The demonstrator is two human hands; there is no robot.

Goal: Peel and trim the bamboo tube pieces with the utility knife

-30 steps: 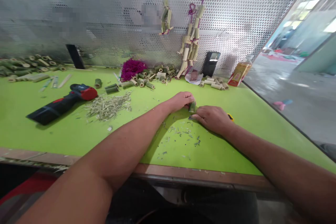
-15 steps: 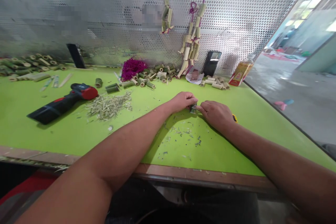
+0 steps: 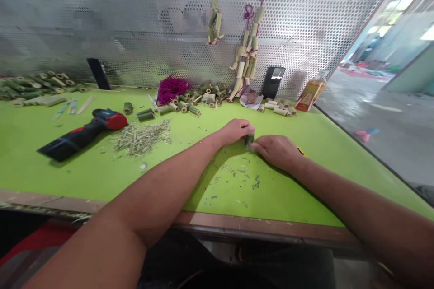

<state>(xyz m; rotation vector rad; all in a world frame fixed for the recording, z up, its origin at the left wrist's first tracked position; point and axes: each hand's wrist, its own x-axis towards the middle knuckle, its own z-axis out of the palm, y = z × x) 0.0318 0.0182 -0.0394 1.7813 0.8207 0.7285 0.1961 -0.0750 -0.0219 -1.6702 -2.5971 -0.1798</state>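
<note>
My left hand point(image 3: 236, 131) holds a short green bamboo piece point(image 3: 249, 139) upright on the green tabletop, its fingers closed round the top. Just right of the piece, my right hand point(image 3: 276, 150) is closed, fingertips at the lower part of the piece. A yellow and black tool end point(image 3: 300, 150) sticks out behind the right hand, and the rest of it is hidden by that hand. Small shavings point(image 3: 237, 170) lie in front of both hands.
A black and red power tool point(image 3: 84, 133) and a shavings pile point(image 3: 144, 137) lie left. Purple string point(image 3: 172, 90), bamboo pieces point(image 3: 193, 99), a phone point(image 3: 273, 81) and a bottle point(image 3: 311, 92) line the back, below hanging bamboo figures point(image 3: 249, 49).
My right hand has moved slightly down and toward me along the bamboo piece, so more of the piece's green side shows. My left hand stays almost in place.
</note>
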